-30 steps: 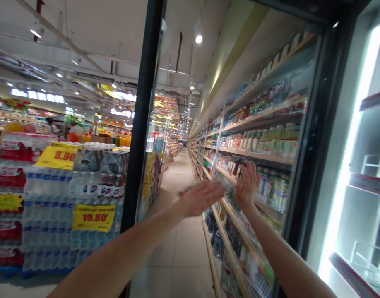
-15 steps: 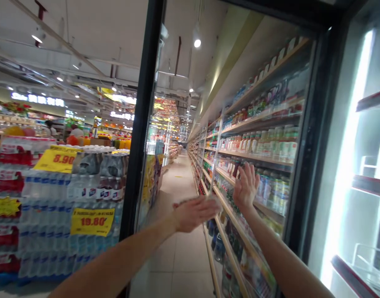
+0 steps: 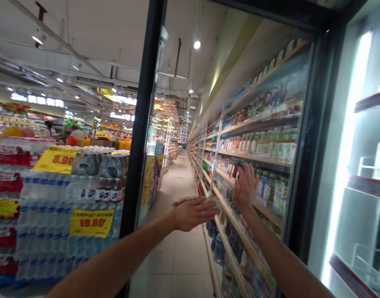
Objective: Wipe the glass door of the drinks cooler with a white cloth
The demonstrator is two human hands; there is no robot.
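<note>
My left hand (image 3: 194, 213) lies flat at the glass door (image 3: 177, 120) of an upright cooler, fingers stretched out and pointing right. A thin pale edge shows along its upper side; whether that is its reflection or something under the palm I cannot tell. Higher and to the right, my right hand (image 3: 246, 186) is raised with fingers apart, palm toward the glass. Nothing shows in its grasp. A black frame (image 3: 142, 120) borders the pane. Bottle-lined shelves (image 3: 258, 157) appear in the glass behind both hands.
The lit cooler interior with shelves (image 3: 368, 186) opens at the right, beside a bright light strip (image 3: 348, 153). Stacked packs of bottled water (image 3: 44, 207) with yellow price signs (image 3: 92, 223) stand at the left. A tiled aisle floor (image 3: 174, 182) runs through the middle.
My left hand has shifted very slightly left and now looks sharper. My right hand stays nearly in place. The view has turned a little.
</note>
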